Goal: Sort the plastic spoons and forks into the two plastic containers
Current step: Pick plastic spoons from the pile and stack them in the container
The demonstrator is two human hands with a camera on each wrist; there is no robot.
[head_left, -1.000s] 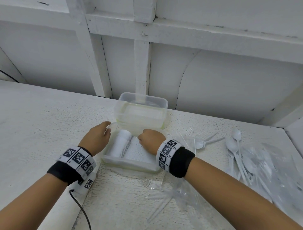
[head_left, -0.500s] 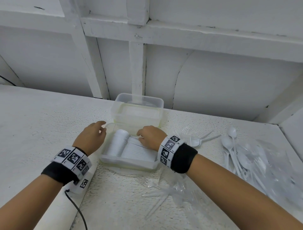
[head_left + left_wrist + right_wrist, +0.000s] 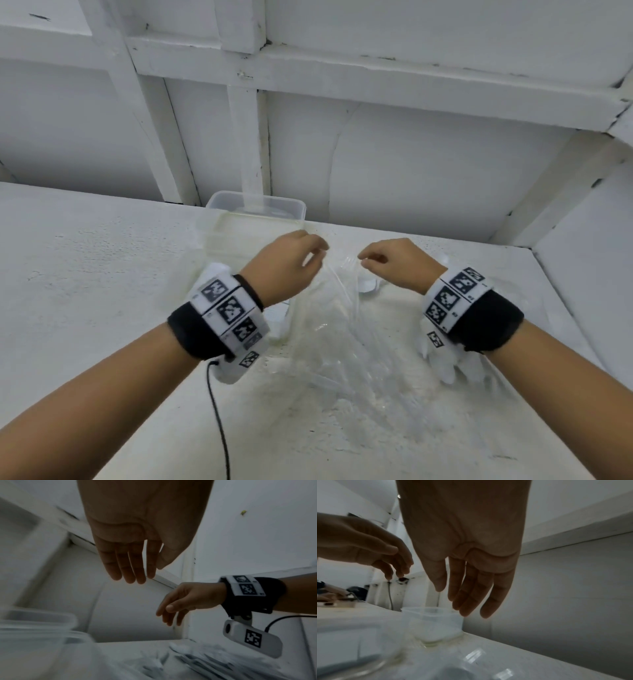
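Note:
My left hand (image 3: 313, 255) and right hand (image 3: 366, 262) hover side by side above the table, a little apart. The wrist views show the left fingers (image 3: 130, 569) and right fingers (image 3: 471, 599) hanging loosely and holding nothing. Below and between the hands lies a crumpled clear plastic bag (image 3: 356, 356) with clear forks in it. A white spoon (image 3: 368, 284) lies just under the right hand. More white spoons (image 3: 445, 368) show below my right wrist. One clear container (image 3: 257, 210) stands empty by the wall. The nearer container is almost wholly hidden behind my left wrist.
The white table (image 3: 85, 274) ends at a white panelled wall (image 3: 428, 171) at the back and a side wall on the right. A black cable (image 3: 219, 428) hangs from my left wrist camera.
Both hands have left the near container with the stacked spoons, risen, and moved right, over the clear bag. The right hand no longer rests on the spoons.

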